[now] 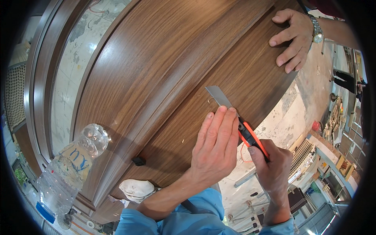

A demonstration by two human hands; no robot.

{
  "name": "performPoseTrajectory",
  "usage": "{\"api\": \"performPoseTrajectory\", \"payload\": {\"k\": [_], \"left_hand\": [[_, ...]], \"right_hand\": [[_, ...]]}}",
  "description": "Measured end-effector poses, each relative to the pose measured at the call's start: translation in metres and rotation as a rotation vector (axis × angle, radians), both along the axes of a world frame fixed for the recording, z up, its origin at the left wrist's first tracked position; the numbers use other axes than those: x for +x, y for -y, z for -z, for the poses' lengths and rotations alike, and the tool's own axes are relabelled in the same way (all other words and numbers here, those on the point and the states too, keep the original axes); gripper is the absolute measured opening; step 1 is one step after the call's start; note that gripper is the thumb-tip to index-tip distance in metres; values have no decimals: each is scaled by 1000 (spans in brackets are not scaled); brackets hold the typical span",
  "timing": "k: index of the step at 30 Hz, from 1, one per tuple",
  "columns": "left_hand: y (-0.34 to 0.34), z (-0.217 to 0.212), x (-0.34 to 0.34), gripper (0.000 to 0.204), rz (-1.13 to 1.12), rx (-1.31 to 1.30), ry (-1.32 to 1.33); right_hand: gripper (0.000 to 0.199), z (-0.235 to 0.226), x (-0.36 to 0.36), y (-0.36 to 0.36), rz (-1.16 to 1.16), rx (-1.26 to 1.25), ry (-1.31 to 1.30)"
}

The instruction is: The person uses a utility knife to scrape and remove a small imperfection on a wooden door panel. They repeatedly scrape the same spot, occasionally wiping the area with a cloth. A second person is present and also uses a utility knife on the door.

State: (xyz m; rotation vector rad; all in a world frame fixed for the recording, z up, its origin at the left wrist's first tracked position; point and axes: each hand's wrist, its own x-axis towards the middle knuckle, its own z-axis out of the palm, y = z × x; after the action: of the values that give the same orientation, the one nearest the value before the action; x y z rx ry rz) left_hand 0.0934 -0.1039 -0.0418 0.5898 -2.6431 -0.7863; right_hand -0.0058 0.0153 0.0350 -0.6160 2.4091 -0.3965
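An orange-and-black utility knife point(250, 135) is gripped by its handle in my right hand point(272, 164). Its wide grey blade point(218, 95) is extended and slants up and left across a brown wood-grain panel point(235, 80). My left hand point(215, 141) lies over the panel, fingers stretched and side by side, their tips resting on the blade near the handle. A thin curled shaving point(211, 101) sits at the blade's edge. Another small chip point(183, 140) lies left of my left hand. What is under my left palm is hidden.
Another person's hand point(293, 37) with a metal wristwatch presses flat on the panel's far right. A clear plastic bottle point(66, 176) with a blue cap, a small black block point(138, 161) and a crumpled white cloth point(136, 189) are at left. A raised moulding point(172, 94) crosses the panel.
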Motion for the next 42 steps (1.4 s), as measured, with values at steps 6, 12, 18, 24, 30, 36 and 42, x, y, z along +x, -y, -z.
{"api": "performPoseTrajectory", "payload": {"k": [6,12,18,24,30,36,42], "left_hand": [[2,1,2,32,21,-20,13],[8,4,6,43,69,13,-22],[13,3,8,42,96,19,-25],[19,2,10,34,128,-18,0],[24,0,11,34,149,-22,5],[27,1,14,33,164,-34,10],[28,2,16,33,168,15,-13]], "right_hand": [[26,-2,3,0,11,12,32],[25,-2,10,-1,28,14,64],[24,-2,17,0,70,-26,109],[23,-2,21,1,53,-3,128],[25,-3,25,3,97,-4,163],[25,-3,29,4,102,-7,158],[25,-4,32,6,116,-16,151]]}}
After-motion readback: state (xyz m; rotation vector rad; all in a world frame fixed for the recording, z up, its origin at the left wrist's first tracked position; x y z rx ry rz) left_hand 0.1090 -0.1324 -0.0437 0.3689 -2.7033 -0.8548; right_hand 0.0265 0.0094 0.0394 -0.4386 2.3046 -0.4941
